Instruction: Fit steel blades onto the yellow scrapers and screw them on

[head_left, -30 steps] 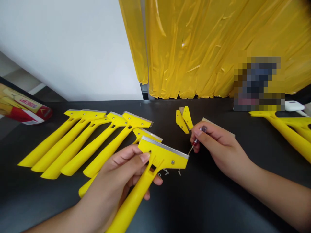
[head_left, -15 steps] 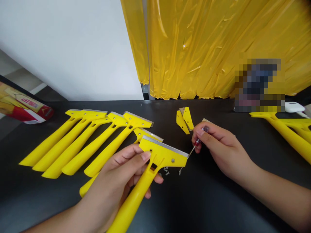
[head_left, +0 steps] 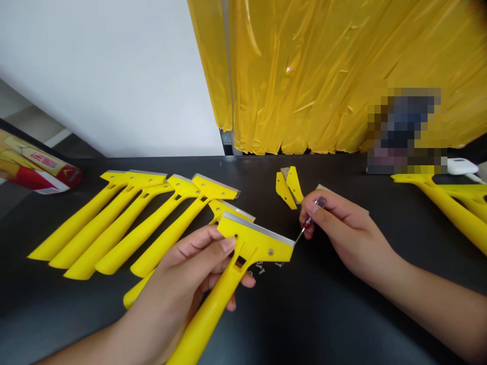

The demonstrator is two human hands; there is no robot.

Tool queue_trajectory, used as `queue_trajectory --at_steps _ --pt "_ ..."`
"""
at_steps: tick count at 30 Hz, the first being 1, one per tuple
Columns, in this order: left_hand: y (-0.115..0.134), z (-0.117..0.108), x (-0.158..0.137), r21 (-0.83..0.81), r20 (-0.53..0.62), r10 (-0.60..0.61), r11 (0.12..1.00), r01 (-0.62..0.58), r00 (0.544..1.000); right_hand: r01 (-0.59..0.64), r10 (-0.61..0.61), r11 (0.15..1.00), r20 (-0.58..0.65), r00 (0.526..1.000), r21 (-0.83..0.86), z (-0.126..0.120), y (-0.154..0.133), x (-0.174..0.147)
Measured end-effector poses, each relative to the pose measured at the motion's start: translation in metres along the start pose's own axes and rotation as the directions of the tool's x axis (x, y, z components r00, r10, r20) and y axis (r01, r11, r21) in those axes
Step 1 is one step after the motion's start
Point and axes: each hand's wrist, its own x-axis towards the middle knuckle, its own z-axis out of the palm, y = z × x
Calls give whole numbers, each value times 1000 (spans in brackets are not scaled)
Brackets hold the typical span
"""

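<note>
My left hand (head_left: 201, 263) is closed around a yellow scraper (head_left: 216, 309), just below its head, with the thumb beside an unfilled screw hole. A metal blade (head_left: 258, 228) runs along the head's top edge, and one screw (head_left: 271, 252) sits in the right hole. Between the fingertips of my right hand (head_left: 335, 218) is a small screwdriver (head_left: 318, 204) with a clear and red handle. Its shaft slants down to the head's right corner, where the tip is hidden behind the scraper. Several loose screws (head_left: 261, 269) lie on the table under the head.
Several assembled yellow scrapers (head_left: 152, 223) lie in a row at left on the black table (head_left: 342, 319). Yellow cover plates (head_left: 286, 190) lie behind the head. More yellow scraper handles (head_left: 452, 208) and a white case (head_left: 462, 166) are at right. A printed package (head_left: 41, 162) stands far left.
A small screw near the head's right corner has changed position and now shows partly behind the head's lower edge. Both hands keep nearly the same pose.
</note>
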Motion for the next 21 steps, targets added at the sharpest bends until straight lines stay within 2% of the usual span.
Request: queue_trajectory --at_steps 13,18,21 --pt "1 1 -2 15 19 -10 1000 10 1000 49 -50 999 -26 998 -21 1 0 0" --pt "2 3 -2 17 15 8 1000 -9 1000 105 -108 992 -43 993 -67 1 -2 -8" --pt "2 3 -3 14 12 5 1000 -5 1000 164 -171 975 -35 985 -153 1 -5 -14"
